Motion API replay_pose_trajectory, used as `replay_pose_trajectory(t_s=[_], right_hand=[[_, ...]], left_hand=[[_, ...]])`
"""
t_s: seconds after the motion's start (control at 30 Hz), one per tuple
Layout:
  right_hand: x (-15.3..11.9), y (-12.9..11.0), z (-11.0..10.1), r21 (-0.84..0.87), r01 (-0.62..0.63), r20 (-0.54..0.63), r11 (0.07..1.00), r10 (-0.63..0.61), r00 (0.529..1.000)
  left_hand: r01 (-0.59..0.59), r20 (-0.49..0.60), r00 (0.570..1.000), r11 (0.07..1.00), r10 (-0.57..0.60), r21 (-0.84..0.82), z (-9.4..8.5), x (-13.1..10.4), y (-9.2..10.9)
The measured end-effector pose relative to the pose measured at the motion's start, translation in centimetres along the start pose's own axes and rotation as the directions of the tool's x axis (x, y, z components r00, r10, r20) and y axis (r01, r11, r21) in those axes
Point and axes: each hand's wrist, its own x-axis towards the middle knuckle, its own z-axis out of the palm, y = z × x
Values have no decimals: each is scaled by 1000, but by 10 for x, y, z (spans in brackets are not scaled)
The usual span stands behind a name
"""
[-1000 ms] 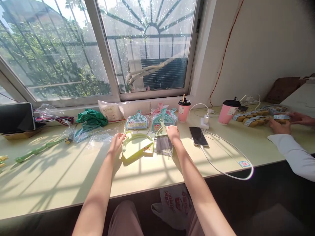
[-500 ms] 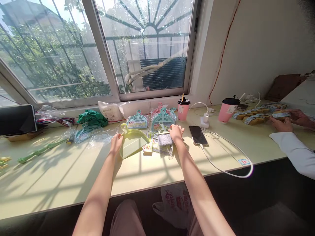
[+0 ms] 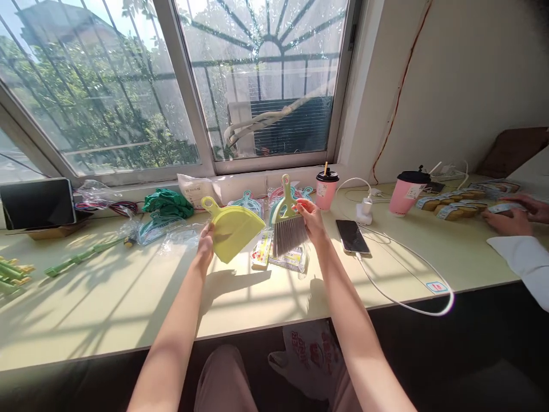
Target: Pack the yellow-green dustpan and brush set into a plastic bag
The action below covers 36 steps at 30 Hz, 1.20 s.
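set unpacked, both pieces in hand

left hand grips the small yellow-green plastic dustpan, raised off the pale desk. right hand pinches the matching grey-bristled hand brush at 3 o'clock of the pan, apart. emptied clear wrapper with printed card lies under them. judged: unpacking done; sealed teal sets at 12 o'clock remain.

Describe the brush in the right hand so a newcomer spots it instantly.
Below the window, above the middle of the pale table, the right hand holds a small brush upright. Unlike the teal packaged sets behind, it is unwrapped, yellow-green, with grey bristles.
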Motion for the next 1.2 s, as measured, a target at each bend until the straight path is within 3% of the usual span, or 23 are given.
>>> replay_pose_trajectory(t_s=[0.1, 0.2, 0.27, 0.4, 0.53, 0.67, 0.77, 0.93, 1.2], right_hand=[[-16, 4, 27, 104, -5, 75, 995, -3, 997], [-36, 14, 54, -73, 75, 70, 995, -70, 995], [-49, 23, 68, -232, 126, 38, 965, -120, 992], [-64, 34, 78, -474, 181, -31, 862, -222, 975], [-64, 33, 76, -659, 229, -12, 716, -314, 949], [-61, 28, 73, -561, 225, 96, 796, -207, 974], [-59, 26, 72, -511, 125, 148, 850, -56, 987], [-58, 28, 74, -495, -9, 26, 869, 25, 999], [-60, 33, 73, -456, -26, -29, 890, 14, 999]], left_hand=[[10, 132, 991, 999, -15, 38, 16, -14, -5], [-68, 272, 962, 988, 27, 141, 30, -27, -5], [-130, 307, 950, 968, 59, 217, 36, -33, -4], [-198, 364, 927, 942, 89, 272, 42, -36, -3], [-238, 389, 913, 936, 125, 259, 45, -38, -2], [-285, 352, 919, 917, 178, 278, 48, -42, 2], [-306, 312, 927, 900, 207, 310, 51, -45, 4], [-314, 279, 935, 878, 220, 360, 54, -48, 3], [-325, 263, 933, 885, 244, 332, 53, -42, -6]])
